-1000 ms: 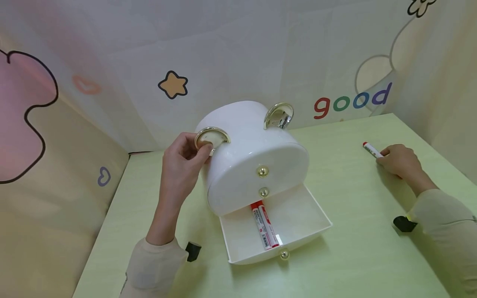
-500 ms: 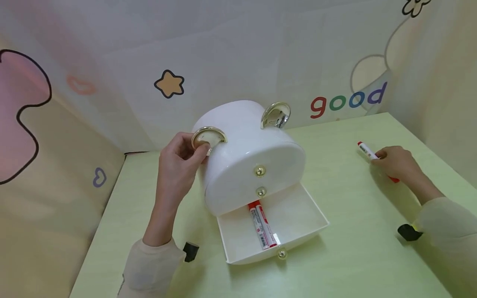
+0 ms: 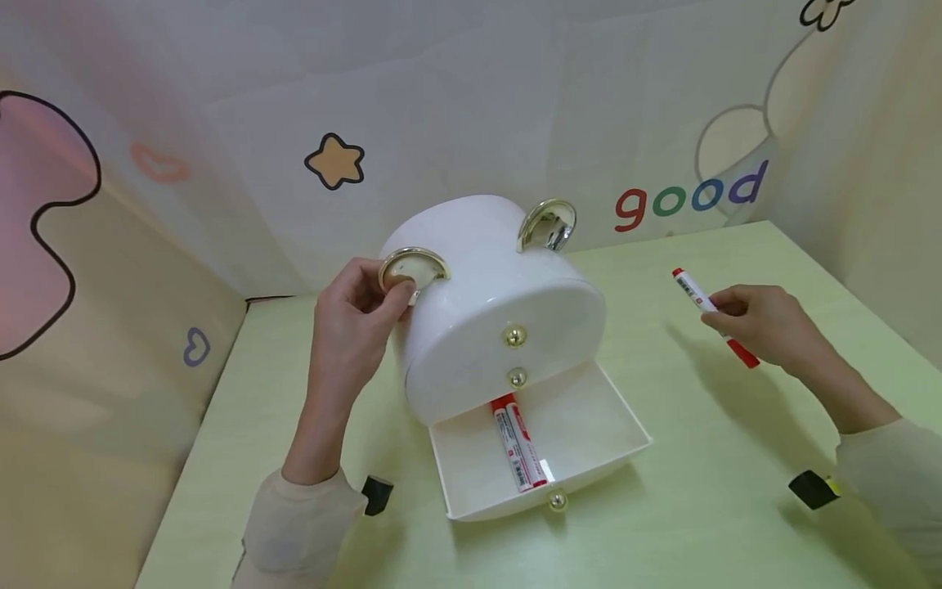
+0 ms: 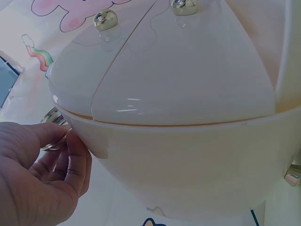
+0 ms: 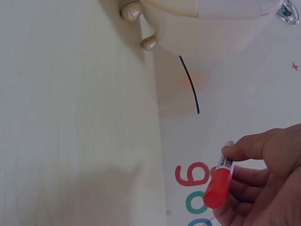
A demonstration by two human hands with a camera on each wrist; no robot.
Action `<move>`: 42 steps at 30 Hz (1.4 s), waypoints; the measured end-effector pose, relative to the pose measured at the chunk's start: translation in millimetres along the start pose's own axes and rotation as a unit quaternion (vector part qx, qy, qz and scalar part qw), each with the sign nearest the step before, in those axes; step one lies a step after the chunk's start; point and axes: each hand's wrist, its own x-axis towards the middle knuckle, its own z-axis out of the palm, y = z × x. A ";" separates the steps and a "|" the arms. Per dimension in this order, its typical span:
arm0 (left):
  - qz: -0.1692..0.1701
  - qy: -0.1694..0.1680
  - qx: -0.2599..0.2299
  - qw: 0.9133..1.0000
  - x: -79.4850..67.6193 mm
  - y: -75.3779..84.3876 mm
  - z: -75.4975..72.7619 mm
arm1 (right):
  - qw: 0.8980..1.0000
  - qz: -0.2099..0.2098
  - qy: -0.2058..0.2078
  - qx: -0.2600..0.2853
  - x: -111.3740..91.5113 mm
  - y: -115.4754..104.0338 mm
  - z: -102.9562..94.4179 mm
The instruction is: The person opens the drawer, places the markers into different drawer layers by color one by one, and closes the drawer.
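Note:
A white rounded drawer box [image 3: 471, 303] with gold ear-shaped pieces and gold ball knobs stands mid-table. Its lowest drawer [image 3: 589, 425] is pulled out, and two red-capped white markers [image 3: 518, 446] lie side by side inside it. My left hand [image 3: 356, 315] pinches the left gold ear [image 3: 415, 270] between thumb and fingers; the left wrist view shows this hand [image 4: 51, 169] at the box's side. To the right of the box, my right hand [image 3: 773, 323] holds another red-and-white marker [image 3: 692, 288] above the table. In the right wrist view its red cap [image 5: 217, 188] points toward the camera.
The pale green table [image 3: 662, 523] backs onto a printed cloth [image 3: 471, 98] with a star and the word "good". Cloth also hangs at both sides. Black wrist-worn pieces [image 3: 813, 488] stick out beside the sleeves.
My right hand has lifted the marker off the table and brought it a little left, toward the box. The left hand keeps its hold on the ear, and the drawer stays out.

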 end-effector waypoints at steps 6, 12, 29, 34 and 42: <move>0.000 -0.001 -0.001 1.000 0.1 1.7 0.7 | 1.000 -0.012 -0.004 0.011 -11.0 -21.4 2.1; 0.000 -0.001 -0.003 1.000 -0.7 0.7 0.2 | 0.999 -0.023 -0.015 0.019 -22.2 -30.4 4.7; 0.000 0.001 -0.009 1.000 0.4 1.3 -0.5 | 0.997 -0.046 -0.045 0.032 -52.0 -56.6 4.8; -0.002 0.004 -0.012 1.000 0.5 0.7 -0.6 | 0.996 -0.056 -0.063 0.027 -59.8 -64.7 1.8; -0.001 0.002 -0.007 1.000 0.6 0.4 0.5 | 0.992 -0.072 -0.091 0.038 -73.3 -76.7 1.6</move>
